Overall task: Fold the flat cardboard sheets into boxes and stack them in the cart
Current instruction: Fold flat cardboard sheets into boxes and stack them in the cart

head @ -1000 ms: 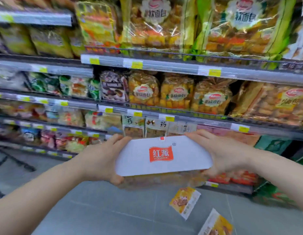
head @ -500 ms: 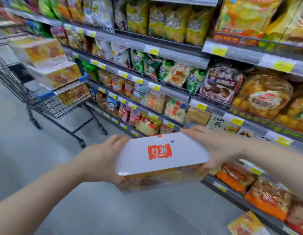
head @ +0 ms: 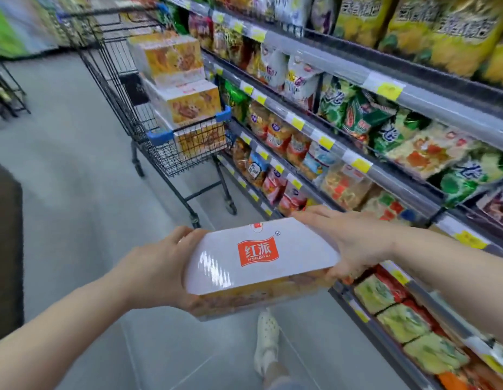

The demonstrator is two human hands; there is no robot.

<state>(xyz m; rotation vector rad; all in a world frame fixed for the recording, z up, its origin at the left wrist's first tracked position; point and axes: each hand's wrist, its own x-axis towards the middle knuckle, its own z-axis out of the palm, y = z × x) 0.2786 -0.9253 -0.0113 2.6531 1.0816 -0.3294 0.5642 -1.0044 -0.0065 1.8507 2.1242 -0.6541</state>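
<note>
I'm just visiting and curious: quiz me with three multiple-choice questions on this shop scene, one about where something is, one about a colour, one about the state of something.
1. Where are the finished boxes stacked?
A. On the floor
B. In the wire cart
C. On the top shelf

2. What colour is the logo on the lid of the held box?
A. Orange-red
B. Blue
C. Green

3. How is the held box being carried?
A. One hand only
B. Tucked under an arm
C. Both hands, one at each end

Answers:
1 B: the stacked boxes sit inside the cart beside the shelves.
2 A: the box has an orange-red logo on its white lid.
3 C: the left hand and right hand grip opposite ends.
</note>
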